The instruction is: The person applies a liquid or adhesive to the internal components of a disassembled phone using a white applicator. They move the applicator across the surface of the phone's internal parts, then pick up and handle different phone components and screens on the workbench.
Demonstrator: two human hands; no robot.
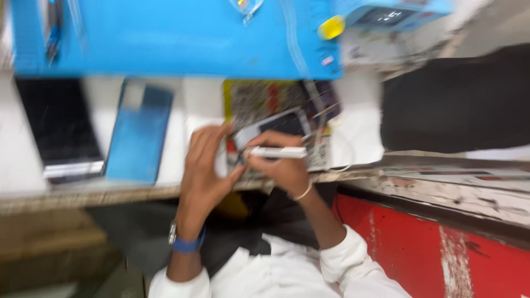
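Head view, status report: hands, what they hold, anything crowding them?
Left hand and right hand both grip a small white device. Blue phone lies left. Picture blurred.

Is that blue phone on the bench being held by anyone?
No, the blue phone lies alone on the bench, left of both hands.

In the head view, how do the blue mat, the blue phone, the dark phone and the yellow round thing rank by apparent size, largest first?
1. blue mat, cut off by the frame's top edge.
2. and 3. dark phone and blue phone: they look alike, and blur hides the edges, so no ranking between them.
4. yellow round thing.
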